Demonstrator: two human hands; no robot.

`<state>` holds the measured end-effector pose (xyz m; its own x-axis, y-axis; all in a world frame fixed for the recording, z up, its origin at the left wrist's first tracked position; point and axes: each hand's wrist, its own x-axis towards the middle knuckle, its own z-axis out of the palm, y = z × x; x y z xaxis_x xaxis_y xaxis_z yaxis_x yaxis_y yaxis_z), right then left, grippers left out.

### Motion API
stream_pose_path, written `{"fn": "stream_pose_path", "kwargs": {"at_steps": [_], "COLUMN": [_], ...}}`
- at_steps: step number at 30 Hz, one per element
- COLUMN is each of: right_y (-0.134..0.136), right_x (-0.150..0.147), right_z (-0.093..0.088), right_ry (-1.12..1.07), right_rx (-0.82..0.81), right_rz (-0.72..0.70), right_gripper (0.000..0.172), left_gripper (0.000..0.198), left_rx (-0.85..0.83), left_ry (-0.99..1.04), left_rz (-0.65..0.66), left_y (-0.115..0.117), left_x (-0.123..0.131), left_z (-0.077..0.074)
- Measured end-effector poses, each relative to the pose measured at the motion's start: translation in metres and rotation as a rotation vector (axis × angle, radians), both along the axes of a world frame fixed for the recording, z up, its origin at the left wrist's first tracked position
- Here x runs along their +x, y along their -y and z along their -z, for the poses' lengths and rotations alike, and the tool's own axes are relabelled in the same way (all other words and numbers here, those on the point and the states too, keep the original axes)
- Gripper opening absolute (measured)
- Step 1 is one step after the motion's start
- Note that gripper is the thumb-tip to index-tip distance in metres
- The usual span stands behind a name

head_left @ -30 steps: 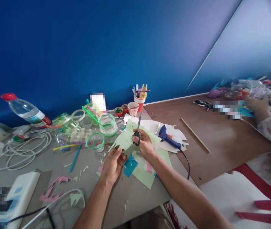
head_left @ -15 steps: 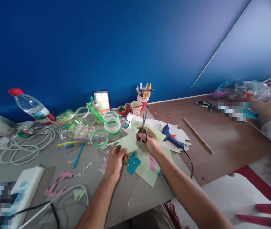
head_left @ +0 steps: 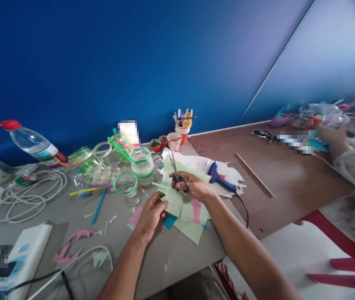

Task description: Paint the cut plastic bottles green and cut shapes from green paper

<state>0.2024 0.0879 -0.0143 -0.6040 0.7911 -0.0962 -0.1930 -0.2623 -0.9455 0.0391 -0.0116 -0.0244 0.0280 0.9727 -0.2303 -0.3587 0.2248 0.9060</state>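
My left hand (head_left: pixel 152 210) pinches the near left edge of a pale green paper piece (head_left: pixel 173 203). My right hand (head_left: pixel 193 187) grips black-handled scissors (head_left: pixel 180 183) by the finger loops. Their blades point up and away, slightly apart, over the paper. Below lie more pale green sheets (head_left: pixel 191 233), a pink paper strip (head_left: pixel 196 211) and a teal paper scrap (head_left: pixel 169 222), partly covered by the held piece. A blue glue gun (head_left: pixel 223 177) rests on torn white paper (head_left: pixel 238 177) to the right of my right hand.
Cut plastic bottle pieces (head_left: pixel 126 185), straws (head_left: pixel 99 206) and a coiled white cable (head_left: pixel 27 196) crowd the left. Paper cups (head_left: pixel 175 141) stand by the wall. A power strip (head_left: pixel 30 254) sits front left. A wooden stick (head_left: pixel 255 175) lies right, near another person's hand (head_left: pixel 333 139).
The paper in my left hand has turned and swung lower, covering more of the teal scrap. The scissors have tilted to the left. The whole view has shifted slightly.
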Motion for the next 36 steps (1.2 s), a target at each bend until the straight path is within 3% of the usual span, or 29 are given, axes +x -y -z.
{"fn": "stream_pose_path", "kwargs": {"at_steps": [6,9,13,17,20,29,36], "right_y": [0.003,0.003,0.002,0.005,0.010,0.014,0.007], "right_x": [0.000,-0.001,-0.009,-0.020,-0.025,-0.027,-0.015], "right_z": [0.000,0.002,0.009,0.015,0.017,0.015,0.026], "right_ry": [0.049,0.042,-0.008,-0.089,-0.094,-0.060,-0.084], "right_rx": [-0.003,-0.003,0.012,0.015,0.033,0.104,0.156], "right_rz": [-0.062,-0.035,0.106,0.280,0.329,0.331,0.192], "right_gripper": [0.042,0.041,0.041,0.043,0.043,0.040,0.035], "left_gripper": [0.021,0.032,0.042,0.045,0.049,0.046,0.044], "left_rx": [-0.031,-0.060,-0.023,-0.003,-0.070,-0.127,-0.076], "left_ry": [0.038,0.063,0.184,0.293,0.299,0.222,0.180], "left_rz": [-0.007,-0.129,-0.288,-0.171,-0.119,-0.325,-0.373], "left_y": [0.001,-0.002,-0.006,-0.004,-0.002,-0.007,-0.007], "left_x": [0.000,0.001,0.002,0.007,0.010,0.011,0.007], "left_z": [0.000,-0.001,-0.004,-0.007,-0.006,0.001,0.003]}}
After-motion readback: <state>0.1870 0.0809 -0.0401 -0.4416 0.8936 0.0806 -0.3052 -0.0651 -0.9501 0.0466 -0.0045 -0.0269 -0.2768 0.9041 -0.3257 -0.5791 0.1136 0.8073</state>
